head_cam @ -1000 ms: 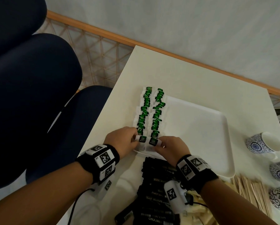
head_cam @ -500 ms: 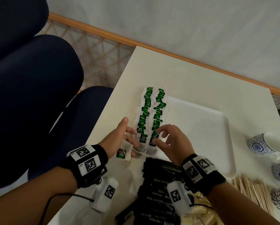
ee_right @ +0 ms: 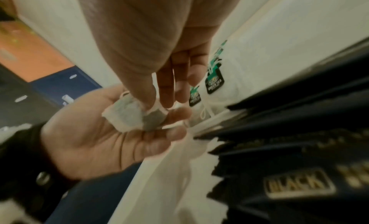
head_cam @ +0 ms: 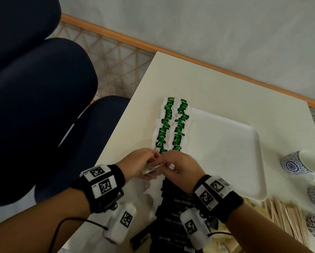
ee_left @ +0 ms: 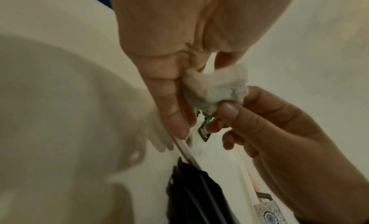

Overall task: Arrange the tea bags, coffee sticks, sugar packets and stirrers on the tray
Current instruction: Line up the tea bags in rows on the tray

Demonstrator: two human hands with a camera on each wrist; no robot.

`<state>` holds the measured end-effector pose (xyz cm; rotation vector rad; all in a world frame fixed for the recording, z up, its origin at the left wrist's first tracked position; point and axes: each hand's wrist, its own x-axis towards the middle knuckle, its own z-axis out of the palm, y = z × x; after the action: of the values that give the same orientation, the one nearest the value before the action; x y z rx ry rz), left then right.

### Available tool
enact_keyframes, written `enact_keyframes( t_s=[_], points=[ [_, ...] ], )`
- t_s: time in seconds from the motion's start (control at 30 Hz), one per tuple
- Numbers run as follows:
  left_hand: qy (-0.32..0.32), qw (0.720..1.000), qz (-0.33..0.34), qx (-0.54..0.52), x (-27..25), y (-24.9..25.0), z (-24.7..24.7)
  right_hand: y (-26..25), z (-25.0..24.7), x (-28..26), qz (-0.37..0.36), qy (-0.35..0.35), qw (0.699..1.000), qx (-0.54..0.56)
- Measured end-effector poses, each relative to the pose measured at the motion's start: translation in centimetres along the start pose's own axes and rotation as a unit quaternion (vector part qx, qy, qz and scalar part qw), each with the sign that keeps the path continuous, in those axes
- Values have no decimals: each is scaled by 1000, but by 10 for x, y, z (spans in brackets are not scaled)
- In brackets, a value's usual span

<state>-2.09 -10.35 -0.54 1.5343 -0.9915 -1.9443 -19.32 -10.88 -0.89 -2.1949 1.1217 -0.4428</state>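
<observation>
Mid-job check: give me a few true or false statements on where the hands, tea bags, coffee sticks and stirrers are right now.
1. Both hands hold one loose white tea bag between them. True: the left hand cradles it, the right hand pinches it.
2. Green-tagged tea bags lie in two rows along the white rectangular tray's left edge. True.
3. The black coffee sticks are lined up on the tray. False: they are piled on the table beside it.
4. The wooden stirrers are in a blue-patterned cup. False: they lie on the table.
</observation>
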Motion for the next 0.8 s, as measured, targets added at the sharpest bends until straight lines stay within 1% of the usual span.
enact_keyframes(
  t_s=[0.07,0.17,0.27,0.37,0.43,0.47,0.57,0.6,0.67,0.7,0.77,0.8],
  points=[
    [-20,997,38,56,1,-5,-2,4,-8,1,23,3,1000,4],
    [-59,991,87,78,-3,-11,-1,3,-17,1,44,-12,998,39],
    [-63,987,110,95,-2,-15,1,0,-21,2,46,-13,996,79],
    [-57,985,132,98,-2,-13,3,0,-23,2,41,9,993,109],
    [-34,987,132,87,-1,-12,3,-1,-24,1,38,34,991,121],
    [-14,987,132,89,-1,-11,4,0,-24,0,50,43,988,137],
    [27,987,146,65,2,-8,3,-3,-25,-1,122,43,963,237],
    [36,987,150,52,1,-7,3,-3,-24,-2,137,38,958,249],
    [42,986,157,45,1,-5,4,1,-20,-3,143,28,969,201],
    [42,985,158,49,2,-5,4,3,-16,-3,154,37,969,190],
    [52,983,162,61,3,-6,2,9,-11,-3,194,74,952,225],
    [71,981,166,73,4,-6,0,14,-11,-3,213,89,945,233]
  ],
)
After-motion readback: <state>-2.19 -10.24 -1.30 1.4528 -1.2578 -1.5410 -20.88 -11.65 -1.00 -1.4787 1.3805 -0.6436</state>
